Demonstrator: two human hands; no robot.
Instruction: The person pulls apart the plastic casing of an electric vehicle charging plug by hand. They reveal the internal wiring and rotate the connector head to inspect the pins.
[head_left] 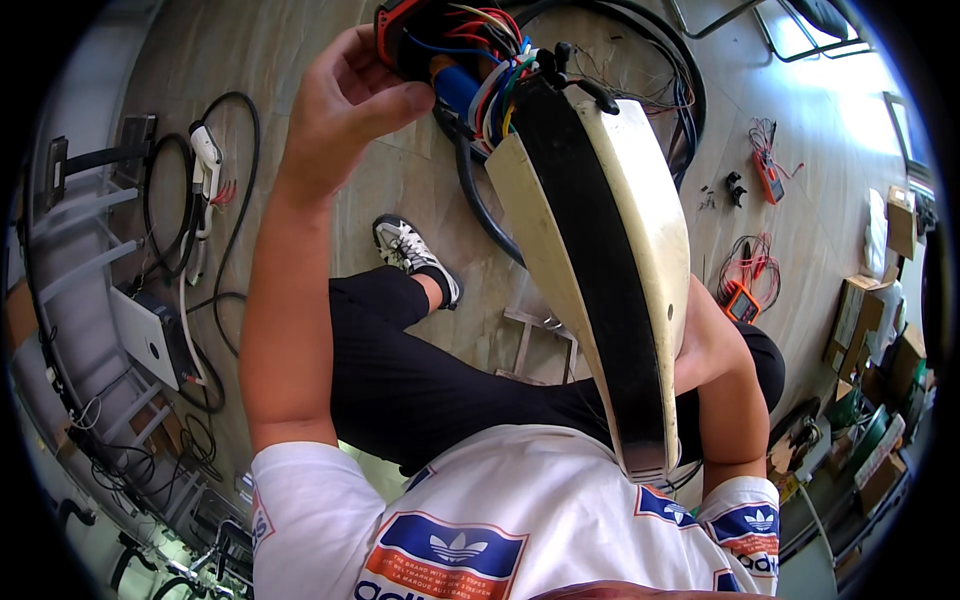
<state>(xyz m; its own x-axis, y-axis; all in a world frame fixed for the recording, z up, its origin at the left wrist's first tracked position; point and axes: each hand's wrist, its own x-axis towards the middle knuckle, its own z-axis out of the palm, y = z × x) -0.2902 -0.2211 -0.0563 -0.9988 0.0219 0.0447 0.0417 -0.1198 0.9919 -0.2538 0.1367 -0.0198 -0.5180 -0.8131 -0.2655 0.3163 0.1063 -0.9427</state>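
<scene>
A long cream casing with a black inner strip (610,260) runs from my chest up toward the floor ahead. A bundle of coloured wires (500,70) and a blue cylindrical part (455,85) sprout from its top end beside a red-edged black box (395,35). My left hand (345,95) is raised at that end, thumb pressed against the blue part and fingers curled on the box. My right hand (700,345) sits behind the casing's right side, mostly hidden, propping it from beneath.
A thick black cable (690,95) loops on the floor beyond the casing. Two orange meters with red leads (742,300) lie to the right, cardboard boxes (860,320) farther right. At left lies a charging handle with black cable (205,165) by a metal frame.
</scene>
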